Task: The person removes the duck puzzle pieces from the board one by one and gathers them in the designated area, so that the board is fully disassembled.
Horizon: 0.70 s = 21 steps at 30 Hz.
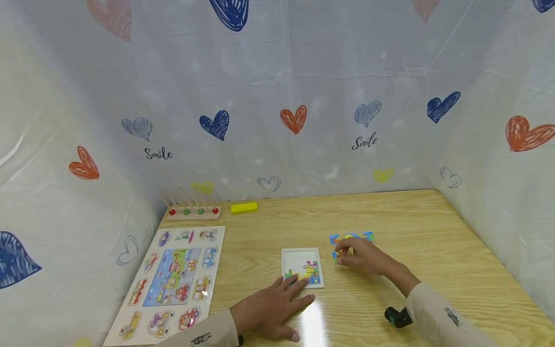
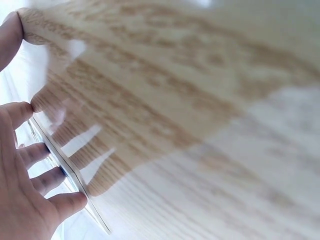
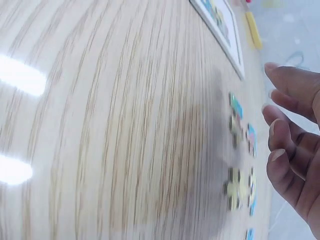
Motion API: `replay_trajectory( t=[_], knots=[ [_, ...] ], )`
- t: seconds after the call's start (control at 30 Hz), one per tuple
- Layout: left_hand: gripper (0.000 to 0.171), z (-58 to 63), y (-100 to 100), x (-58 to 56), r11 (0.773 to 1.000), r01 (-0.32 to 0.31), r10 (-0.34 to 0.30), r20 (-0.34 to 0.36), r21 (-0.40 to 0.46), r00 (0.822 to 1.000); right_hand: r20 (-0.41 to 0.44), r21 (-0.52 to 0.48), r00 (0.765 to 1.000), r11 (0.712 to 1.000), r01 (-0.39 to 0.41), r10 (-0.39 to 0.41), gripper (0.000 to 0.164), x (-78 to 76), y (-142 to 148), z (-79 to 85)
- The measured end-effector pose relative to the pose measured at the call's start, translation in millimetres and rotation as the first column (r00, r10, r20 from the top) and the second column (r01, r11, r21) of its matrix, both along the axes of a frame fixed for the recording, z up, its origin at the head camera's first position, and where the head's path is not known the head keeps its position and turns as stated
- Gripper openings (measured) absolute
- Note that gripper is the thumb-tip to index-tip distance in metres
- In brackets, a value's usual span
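A white-framed jigsaw tray (image 1: 300, 250) lies mid-table, its lower part filled with colourful jigsaw pieces (image 1: 313, 272). My left hand (image 1: 277, 308) rests with spread fingers at the tray's near edge; the left wrist view shows its fingertips (image 2: 75, 200) touching the rim. To the tray's right, my right hand (image 1: 366, 258) hovers over loose jigsaw pieces (image 1: 368, 235), fingers loosely bent. In the right wrist view, nothing shows between the fingers of this hand (image 3: 295, 135), and several loose pieces (image 3: 235, 189) lie on the wood below. Some pieces are hidden beneath the hand in the head view.
A large picture puzzle board (image 1: 218, 250) covers the table's left side. Behind it stand a wooden peg rack (image 1: 195, 215) with red and green beads and a yellow block (image 1: 244, 207). A dark object (image 1: 398, 317) sits by the right sleeve. Heart-printed curtains (image 1: 260, 159) enclose the table.
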<state>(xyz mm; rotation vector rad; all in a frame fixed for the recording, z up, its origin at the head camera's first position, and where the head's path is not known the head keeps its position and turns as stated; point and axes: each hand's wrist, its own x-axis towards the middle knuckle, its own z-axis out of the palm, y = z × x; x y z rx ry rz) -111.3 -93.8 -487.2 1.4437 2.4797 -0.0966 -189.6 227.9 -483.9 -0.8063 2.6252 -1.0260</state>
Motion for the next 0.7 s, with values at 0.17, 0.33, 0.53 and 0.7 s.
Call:
replay_trajectory(
  t=[0.17,0.33,0.53,0.7],
  knots=[
    [0.084,0.0,0.3,0.5,1.0,0.0,0.0,-0.002,-0.008,1.0,0.004,-0.017,0.997,0.997,-0.075,0.075,0.029,1.6,-19.6,1.7],
    [0.084,1.1,0.7,0.4,1.0,0.003,-0.003,0.009,-0.004,1.0,0.002,-0.004,0.993,0.993,-0.122,0.122,0.026,1.1,-36.0,-1.6],
    [0.084,-0.3,1.2,0.0,1.0,0.013,-0.013,-0.003,-0.011,1.0,-0.01,0.003,0.989,0.989,-0.149,0.149,0.026,0.1,-47.7,-4.7],
    [0.084,-0.8,1.2,-0.2,1.0,0.007,-0.007,0.002,-0.016,1.0,0.007,0.032,0.993,0.992,-0.119,0.119,0.026,0.7,-54.4,-5.5]
  ],
)
